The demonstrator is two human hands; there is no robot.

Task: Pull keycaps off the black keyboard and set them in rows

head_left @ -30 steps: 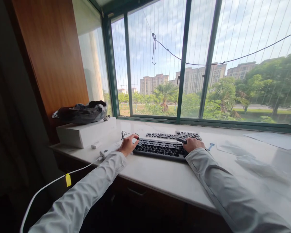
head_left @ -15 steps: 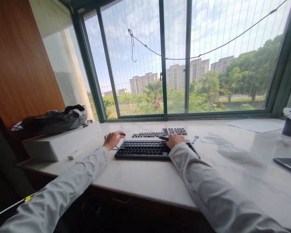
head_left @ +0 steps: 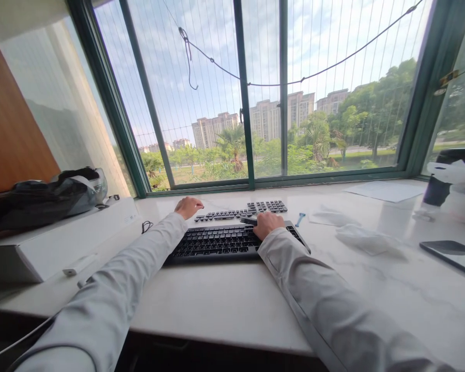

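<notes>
A black keyboard (head_left: 217,242) lies on the white marble-like counter, with bare key positions showing in part of it. Behind it, loose black keycaps (head_left: 267,206) are laid out in rows. My left hand (head_left: 188,207) is above the counter, left of these rows, its fingers pinched on something small and dark that I cannot make out. Over the right part of the keyboard, my right hand (head_left: 269,226) is closed on a dark, elongated object (head_left: 248,220). What that object is cannot be told.
At the left stands a white box (head_left: 62,237) with a black plastic bag (head_left: 42,199) on top. A small blue tool (head_left: 300,219), clear plastic wrapping (head_left: 366,238), a paper sheet (head_left: 389,192) and a dark flat device (head_left: 451,256) lie to the right.
The view has shifted to the right. My left hand has moved from the keyboard's left end toward the loose keycap rows. My right hand stays over the keyboard's right part.
</notes>
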